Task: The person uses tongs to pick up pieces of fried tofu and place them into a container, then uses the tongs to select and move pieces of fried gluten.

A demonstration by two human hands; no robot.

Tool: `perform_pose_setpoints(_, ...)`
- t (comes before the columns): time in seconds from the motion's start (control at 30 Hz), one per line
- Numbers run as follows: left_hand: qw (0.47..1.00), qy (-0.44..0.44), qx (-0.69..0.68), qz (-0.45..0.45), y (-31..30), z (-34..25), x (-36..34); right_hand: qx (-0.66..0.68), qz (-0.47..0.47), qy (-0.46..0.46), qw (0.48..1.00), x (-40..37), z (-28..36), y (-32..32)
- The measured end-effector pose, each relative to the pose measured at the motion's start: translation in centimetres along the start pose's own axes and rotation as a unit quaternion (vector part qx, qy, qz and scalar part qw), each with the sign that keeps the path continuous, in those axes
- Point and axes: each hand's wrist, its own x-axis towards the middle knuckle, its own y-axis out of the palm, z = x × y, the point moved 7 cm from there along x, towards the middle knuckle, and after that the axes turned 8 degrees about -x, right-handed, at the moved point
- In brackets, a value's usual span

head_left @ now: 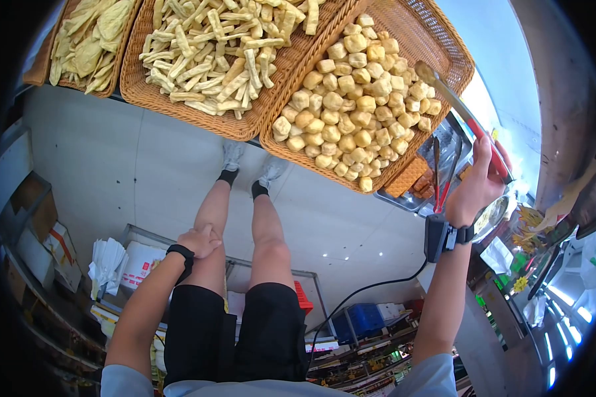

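Right hand: grasping red-handled tongs, tips over right side of basket heaped with golden cubes. Left hand: by knee, fingers partly curled, grip can't tell. Under basket's right edge: tray, second tongs. Left of cubes: strips.

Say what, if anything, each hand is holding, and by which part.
The right hand holds the tongs by their red handle. Nothing shows in the left hand.
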Motion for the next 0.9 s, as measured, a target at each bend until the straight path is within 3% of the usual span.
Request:
perform_pose_setpoints(0.3,1.0,-0.007,0.0,0.016,0.0,0.1,-0.1,-0.032,0.04,-0.032,0.998,-0.9,-0.8,0.3)
perform_pose_setpoints(0.5,1.0,-0.018,0.0,0.024,0.0,-0.1,-0.4,-0.041,0.021,-0.005,0.999,-0.1,-0.6,-0.5)
perform_pose_setpoints(0.73,1.0,-0.006,-0.003,0.013,0.2,0.2,0.0,0.022,0.004,0.004,1.0,2.5,-1.4,0.8)
perform_pose_setpoints(0.9,1.0,-0.018,0.0,0.016,0.0,0.2,-0.2,0.066,-0.039,0.059,0.995,3.5,-2.4,2.3)
